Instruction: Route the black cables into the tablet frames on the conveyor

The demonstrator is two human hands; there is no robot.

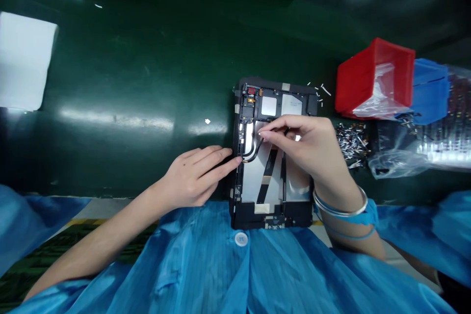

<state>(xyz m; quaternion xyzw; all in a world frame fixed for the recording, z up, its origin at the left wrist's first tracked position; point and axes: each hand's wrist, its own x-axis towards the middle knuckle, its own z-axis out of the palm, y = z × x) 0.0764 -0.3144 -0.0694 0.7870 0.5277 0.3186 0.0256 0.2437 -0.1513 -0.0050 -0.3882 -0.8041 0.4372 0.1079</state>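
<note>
An opened tablet (274,103) lies on the green bench with its inner boards, silver battery and flat cables showing. My left hand (195,176) rests flat at its left edge, with the fingertips pressed on the frame where a thin black cable (254,151) curves. My right hand (305,144) hovers over the middle of the tablet and pinches the other end of that cable between thumb and forefinger. A metal bangle and a blue strap circle my right wrist.
A red bin (375,78) lined with plastic and a blue bin (429,89) stand at the right. A heap of small metal parts (351,140) and clear plastic bags (423,149) lie beside them. A white sheet (24,59) sits at the far left.
</note>
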